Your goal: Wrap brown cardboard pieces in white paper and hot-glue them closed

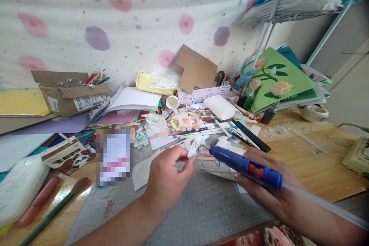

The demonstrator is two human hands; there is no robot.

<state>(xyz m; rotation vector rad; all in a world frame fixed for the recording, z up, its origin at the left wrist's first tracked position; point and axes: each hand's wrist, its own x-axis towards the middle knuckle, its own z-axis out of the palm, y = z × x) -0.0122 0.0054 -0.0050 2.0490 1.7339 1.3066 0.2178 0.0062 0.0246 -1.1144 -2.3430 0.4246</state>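
My left hand point(167, 178) pinches a small crumpled white paper piece point(195, 145) between thumb and fingers above a grey cutting mat point(201, 207). My right hand point(268, 188) grips a blue hot glue gun point(245, 165) with a clear glue stick point(323, 203) trailing out the back. The gun's metal nozzle points left and sits right at the paper piece. A pair of scissors point(221, 173) lies on the mat under the gun.
Pens, markers and paper scraps point(198, 128) crowd the middle of the wooden table. A cardboard box point(69, 92) stands at the left, a green flower card point(273, 80) at the right, a tape roll point(314, 113) beyond it. Paintbrushes point(54, 203) lie near left.
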